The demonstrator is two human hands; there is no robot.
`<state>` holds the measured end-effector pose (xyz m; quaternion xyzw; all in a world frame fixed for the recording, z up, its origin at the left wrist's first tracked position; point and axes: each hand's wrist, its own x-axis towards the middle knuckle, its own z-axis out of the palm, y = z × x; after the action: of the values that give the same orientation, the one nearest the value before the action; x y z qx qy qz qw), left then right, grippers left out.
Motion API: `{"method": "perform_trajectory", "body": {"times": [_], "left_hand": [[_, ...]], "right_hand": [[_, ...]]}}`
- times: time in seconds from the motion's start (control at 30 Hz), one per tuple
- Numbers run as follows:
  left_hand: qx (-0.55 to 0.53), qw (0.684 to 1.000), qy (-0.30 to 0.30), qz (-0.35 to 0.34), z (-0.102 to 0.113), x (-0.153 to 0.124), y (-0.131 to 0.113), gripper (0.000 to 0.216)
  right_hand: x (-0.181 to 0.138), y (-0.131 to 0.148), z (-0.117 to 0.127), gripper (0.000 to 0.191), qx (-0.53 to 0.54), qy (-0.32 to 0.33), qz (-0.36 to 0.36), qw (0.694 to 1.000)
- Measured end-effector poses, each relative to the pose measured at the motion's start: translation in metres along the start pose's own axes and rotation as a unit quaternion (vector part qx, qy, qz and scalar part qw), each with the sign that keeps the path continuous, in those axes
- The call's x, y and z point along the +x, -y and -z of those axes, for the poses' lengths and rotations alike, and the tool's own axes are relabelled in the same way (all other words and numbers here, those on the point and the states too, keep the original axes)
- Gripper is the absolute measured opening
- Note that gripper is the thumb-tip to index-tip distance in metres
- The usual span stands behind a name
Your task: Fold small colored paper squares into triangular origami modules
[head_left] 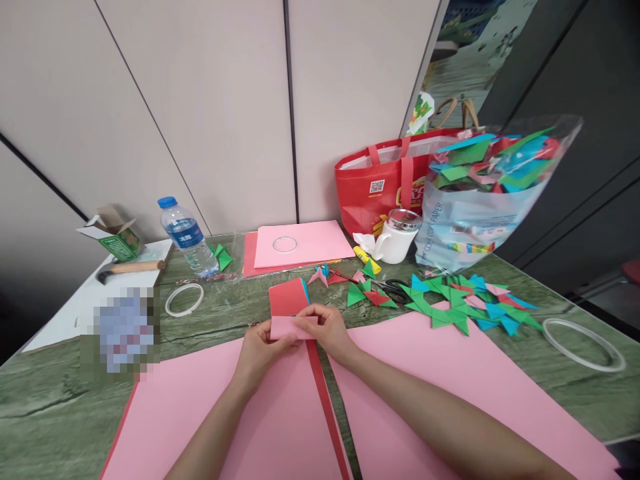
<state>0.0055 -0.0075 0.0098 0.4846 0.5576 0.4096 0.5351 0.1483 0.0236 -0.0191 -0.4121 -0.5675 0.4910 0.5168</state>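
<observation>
Between my two hands is a small folded strip of pink paper [285, 327], held level above the large pink sheets. My left hand [261, 343] pinches its left end, thumb along the lower edge. At the right end, the thumb and fingers of my right hand [325, 327] close on the same strip. Just behind it lies a stack of red paper pieces [286, 298] with a blue edge showing. A large pink sheet [200, 393] with red beneath lies under my left forearm, and another pink sheet [415, 373] under my right.
Folded paper stars [445, 300] and scissors [395, 291] lie to the right. Behind stand a white mug [397, 239], a red bag [360, 200] and a clear bag of coloured paper [460, 227]. A water bottle [187, 237], hammer [133, 267] and white ring [185, 300] are left.
</observation>
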Motion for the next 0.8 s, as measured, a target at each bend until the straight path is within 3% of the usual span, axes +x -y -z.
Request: {"method": "perform_trajectory", "body": {"times": [0.37,0.63,0.8], "left_hand": [[-0.078,0.996,-0.001,0.039,0.002,0.002,0.004,0.028],[-0.085,0.993,0.076,0.019,0.011,0.005,0.002,0.029],[-0.082,0.995,0.052,0.025,0.008,0.006,0.004,0.040]], "right_hand": [[-0.001,0.002,-0.001,0.012,-0.002,-0.001,0.002,1.000],[0.001,-0.002,0.001,0.016,0.005,-0.001,-0.007,1.000],[0.001,-0.004,0.001,0.016,0.014,-0.005,-0.015,1.000]]}}
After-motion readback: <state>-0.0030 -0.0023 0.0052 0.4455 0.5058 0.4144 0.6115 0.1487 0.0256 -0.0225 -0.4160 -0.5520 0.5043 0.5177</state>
